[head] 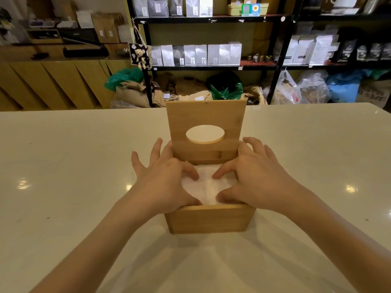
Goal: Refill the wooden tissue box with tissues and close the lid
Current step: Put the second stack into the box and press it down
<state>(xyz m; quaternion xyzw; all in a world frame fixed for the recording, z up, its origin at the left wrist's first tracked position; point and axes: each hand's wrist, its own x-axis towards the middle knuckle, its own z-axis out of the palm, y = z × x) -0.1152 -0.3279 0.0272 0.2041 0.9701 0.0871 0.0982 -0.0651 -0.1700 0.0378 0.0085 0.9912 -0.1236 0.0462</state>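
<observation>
Nearest the person, the front wall of the wooden tissue box [208, 218] stands just this side of both hands, its long edge running left to right across the view. The box sits on the pale table [63, 187], square to the person, with its opening facing straight up.

Just beyond that front wall, the left hand [163, 178] and the right hand [254, 176] rest over the open top, one on each side. Both are spread and fairly flat. The thumbs and forefingers of each press down on the white tissues [208, 185] that lie inside the box, directly between the two hands, while the outer fingers reach past the side walls. Neither hand curls round anything; both look open and pressing. The tissues seem to fill the box to about its rim, slightly rumpled in the middle.

Beyond the fingertips, the lid [206, 132] stands upright at the far edge of the box, apparently hinged there, its inner face toward the person and its oval hole [205, 134] in the middle. Its free top edge is the farthest point from the hands, centred between them, so neither hand is clearly nearer. To close, the lid must likely swing toward the person and down, which calls for the hands to clear the opening first.

Farther off stand dark shelves [211, 67] with pale bags.
</observation>
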